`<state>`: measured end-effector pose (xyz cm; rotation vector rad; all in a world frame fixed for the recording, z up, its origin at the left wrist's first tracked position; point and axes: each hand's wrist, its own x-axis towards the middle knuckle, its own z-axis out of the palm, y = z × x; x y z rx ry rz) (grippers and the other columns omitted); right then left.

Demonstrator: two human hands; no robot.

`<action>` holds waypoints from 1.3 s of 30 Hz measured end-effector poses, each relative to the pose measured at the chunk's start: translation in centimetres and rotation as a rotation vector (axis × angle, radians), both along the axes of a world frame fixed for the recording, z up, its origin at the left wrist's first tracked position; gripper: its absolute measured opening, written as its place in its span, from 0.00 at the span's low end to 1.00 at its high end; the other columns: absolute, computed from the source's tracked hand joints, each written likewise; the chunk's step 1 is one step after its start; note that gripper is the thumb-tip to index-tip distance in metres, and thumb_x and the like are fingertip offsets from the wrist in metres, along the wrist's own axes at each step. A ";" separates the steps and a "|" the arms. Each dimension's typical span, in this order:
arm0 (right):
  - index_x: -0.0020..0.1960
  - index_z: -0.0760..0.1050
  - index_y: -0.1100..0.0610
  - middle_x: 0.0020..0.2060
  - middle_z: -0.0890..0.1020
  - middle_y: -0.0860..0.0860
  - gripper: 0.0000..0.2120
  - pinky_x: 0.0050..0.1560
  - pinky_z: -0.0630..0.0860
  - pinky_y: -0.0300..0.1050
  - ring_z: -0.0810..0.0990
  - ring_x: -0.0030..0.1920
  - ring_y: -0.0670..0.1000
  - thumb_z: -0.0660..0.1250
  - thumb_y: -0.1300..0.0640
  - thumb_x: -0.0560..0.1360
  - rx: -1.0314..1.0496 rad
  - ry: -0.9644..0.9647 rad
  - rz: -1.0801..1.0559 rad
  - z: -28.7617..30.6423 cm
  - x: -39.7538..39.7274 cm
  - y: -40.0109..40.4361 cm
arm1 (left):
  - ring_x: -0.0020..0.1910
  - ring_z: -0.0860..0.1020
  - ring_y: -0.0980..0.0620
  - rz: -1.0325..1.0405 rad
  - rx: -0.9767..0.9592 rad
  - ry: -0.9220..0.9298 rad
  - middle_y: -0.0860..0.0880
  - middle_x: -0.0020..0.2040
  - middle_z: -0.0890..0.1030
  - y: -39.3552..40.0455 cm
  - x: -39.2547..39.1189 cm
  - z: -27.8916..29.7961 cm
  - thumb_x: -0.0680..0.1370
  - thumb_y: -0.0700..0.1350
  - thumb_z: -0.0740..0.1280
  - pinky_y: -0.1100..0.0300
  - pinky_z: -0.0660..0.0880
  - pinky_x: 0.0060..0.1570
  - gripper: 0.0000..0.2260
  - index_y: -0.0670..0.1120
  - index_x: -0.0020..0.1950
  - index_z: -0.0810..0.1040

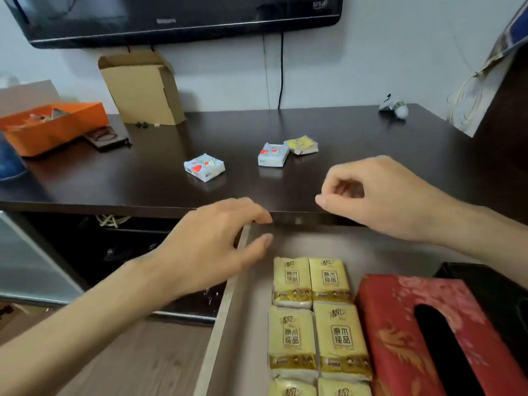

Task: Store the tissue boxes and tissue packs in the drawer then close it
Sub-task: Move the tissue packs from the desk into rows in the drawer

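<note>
The drawer [228,298] is pulled out below the dark desk's front edge. Inside it lie several yellow tissue packs [311,318] in two columns, a red patterned tissue box [400,318] to their right and a black box [491,287] at the far right. On the desk top [371,138] sit two white-and-blue tissue packs [204,167] [273,155] and a small yellow pack [302,144]. My left hand [211,241] hovers over the drawer's left rim, fingers apart, holding nothing. My right hand [380,195] is above the desk edge, fingers curled, empty.
An orange tray [51,125] and an open cardboard box [143,87] stand at the back left of the desk. A small white toy [395,107] lies at the back right. A television [177,18] hangs on the wall above. An open shelf is left of the drawer.
</note>
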<state>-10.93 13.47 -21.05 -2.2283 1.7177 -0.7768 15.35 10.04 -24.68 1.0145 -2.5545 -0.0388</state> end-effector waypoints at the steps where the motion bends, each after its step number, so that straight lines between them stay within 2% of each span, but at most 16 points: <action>1: 0.37 0.81 0.49 0.35 0.84 0.44 0.11 0.42 0.76 0.46 0.80 0.36 0.43 0.70 0.44 0.74 -0.014 -0.042 -0.016 0.3 -0.3 -2.0 | 0.54 0.78 0.57 0.055 0.007 0.036 0.60 0.53 0.80 -1.6 0.1 0.7 0.78 0.58 0.62 0.50 0.77 0.51 0.13 0.56 0.59 0.78; 4: 0.42 0.83 0.50 0.40 0.86 0.46 0.05 0.51 0.79 0.50 0.82 0.43 0.47 0.72 0.52 0.76 -0.010 -0.120 -0.069 0.1 -0.9 -8.5 | 0.57 0.78 0.54 0.220 0.010 0.079 0.57 0.57 0.80 -7.1 0.1 1.9 0.78 0.56 0.65 0.49 0.76 0.54 0.14 0.54 0.60 0.79; 6: 0.48 0.82 0.49 0.46 0.86 0.45 0.01 0.52 0.79 0.48 0.83 0.50 0.49 0.72 0.54 0.77 0.009 -0.129 -0.096 -0.7 -1.0 -12.6 | 0.61 0.76 0.50 0.318 -0.006 0.087 0.52 0.61 0.79 -10.5 0.3 2.2 0.78 0.55 0.66 0.48 0.75 0.57 0.15 0.51 0.62 0.79; 10: 0.68 0.76 0.51 0.66 0.80 0.51 0.20 0.57 0.75 0.48 0.77 0.64 0.52 0.72 0.50 0.77 0.039 0.025 -0.073 -2.0 0.1 -18.0 | 0.65 0.71 0.43 0.515 0.074 -0.049 0.45 0.67 0.75 -15.5 1.3 1.8 0.78 0.56 0.66 0.48 0.72 0.56 0.19 0.48 0.63 0.78; 12: 0.72 0.74 0.52 0.68 0.78 0.53 0.25 0.60 0.72 0.50 0.71 0.69 0.54 0.72 0.47 0.77 0.062 0.057 -0.039 -2.5 0.8 -19.3 | 0.57 0.75 0.44 0.565 0.170 -0.044 0.44 0.62 0.78 -16.7 1.6 1.6 0.77 0.57 0.67 0.51 0.71 0.50 0.18 0.47 0.60 0.79; 14: 0.69 0.75 0.50 0.67 0.78 0.53 0.23 0.64 0.72 0.54 0.69 0.70 0.55 0.71 0.44 0.77 0.091 0.071 -0.033 -2.8 1.2 -20.1 | 0.49 0.75 0.47 0.556 0.233 0.010 0.47 0.55 0.81 -17.0 1.7 1.5 0.77 0.57 0.67 0.54 0.69 0.47 0.16 0.48 0.57 0.80; 16: 0.63 0.77 0.45 0.66 0.78 0.53 0.17 0.65 0.73 0.57 0.71 0.68 0.54 0.71 0.43 0.76 0.111 0.114 -0.033 -2.7 1.4 -20.1 | 0.47 0.77 0.47 0.521 0.273 0.039 0.49 0.51 0.81 -16.8 1.8 1.6 0.76 0.57 0.68 0.55 0.70 0.47 0.14 0.48 0.54 0.80; 21: 0.54 0.78 0.43 0.60 0.79 0.52 0.11 0.59 0.76 0.56 0.73 0.60 0.53 0.75 0.47 0.72 0.114 0.178 -0.009 -1.9 1.4 -18.3 | 0.48 0.79 0.50 0.438 0.386 0.057 0.48 0.53 0.81 -15.6 2.6 2.2 0.73 0.52 0.75 0.55 0.72 0.48 0.10 0.50 0.50 0.81; 23: 0.50 0.79 0.44 0.61 0.80 0.51 0.10 0.62 0.75 0.57 0.73 0.65 0.55 0.76 0.47 0.71 0.108 0.181 0.006 -2.0 1.4 -17.0 | 0.53 0.79 0.48 0.404 0.395 0.034 0.49 0.56 0.80 -14.9 2.9 2.3 0.72 0.51 0.76 0.54 0.74 0.54 0.09 0.51 0.50 0.83; 25: 0.49 0.80 0.44 0.66 0.78 0.51 0.10 0.67 0.72 0.58 0.70 0.72 0.55 0.77 0.46 0.70 0.117 0.165 0.017 -2.0 1.3 -15.6 | 0.53 0.79 0.49 0.363 0.391 0.021 0.51 0.55 0.80 -14.0 2.9 2.3 0.71 0.50 0.76 0.54 0.74 0.54 0.07 0.53 0.48 0.83; 26: 0.48 0.79 0.43 0.64 0.78 0.49 0.10 0.63 0.74 0.55 0.72 0.70 0.54 0.77 0.45 0.70 0.131 0.158 0.015 -1.9 1.1 -14.8 | 0.51 0.79 0.52 0.341 0.393 0.022 0.53 0.54 0.80 -13.4 2.9 2.3 0.71 0.49 0.76 0.56 0.74 0.51 0.07 0.54 0.47 0.83; 28: 0.46 0.78 0.41 0.56 0.79 0.46 0.09 0.47 0.74 0.47 0.78 0.55 0.51 0.77 0.44 0.71 0.154 0.156 0.017 -1.6 0.9 -13.4 | 0.47 0.78 0.58 0.298 0.405 0.023 0.57 0.49 0.79 -12.1 2.9 2.4 0.70 0.49 0.77 0.60 0.72 0.43 0.06 0.54 0.45 0.83; 29: 0.46 0.78 0.41 0.54 0.80 0.46 0.09 0.44 0.73 0.46 0.78 0.51 0.50 0.77 0.44 0.71 0.155 0.160 0.026 -1.4 0.9 -12.8 | 0.47 0.77 0.59 0.278 0.414 0.021 0.59 0.48 0.79 -11.5 2.8 2.4 0.70 0.49 0.77 0.61 0.71 0.41 0.06 0.54 0.45 0.83; 32: 0.47 0.80 0.42 0.56 0.81 0.47 0.09 0.50 0.76 0.49 0.78 0.54 0.52 0.78 0.44 0.71 0.146 0.171 0.054 -1.1 1.0 -10.5 | 0.47 0.80 0.56 0.228 0.417 0.037 0.57 0.49 0.80 -9.7 2.3 2.1 0.70 0.49 0.78 0.61 0.73 0.39 0.07 0.55 0.43 0.82; 36: 0.45 0.80 0.41 0.51 0.82 0.46 0.08 0.46 0.76 0.47 0.79 0.50 0.51 0.78 0.44 0.70 0.147 0.153 0.068 -1.0 1.0 -7.4 | 0.51 0.80 0.52 0.203 0.399 0.064 0.53 0.56 0.79 -7.2 1.3 1.3 0.69 0.51 0.78 0.61 0.77 0.42 0.10 0.55 0.46 0.80; 39: 0.48 0.81 0.43 0.51 0.84 0.43 0.11 0.51 0.79 0.50 0.82 0.52 0.50 0.79 0.42 0.68 0.121 0.153 0.062 -0.7 0.9 -5.0 | 0.55 0.78 0.52 0.142 0.350 0.009 0.55 0.58 0.78 -5.2 0.4 1.2 0.69 0.51 0.79 0.61 0.78 0.45 0.11 0.55 0.46 0.79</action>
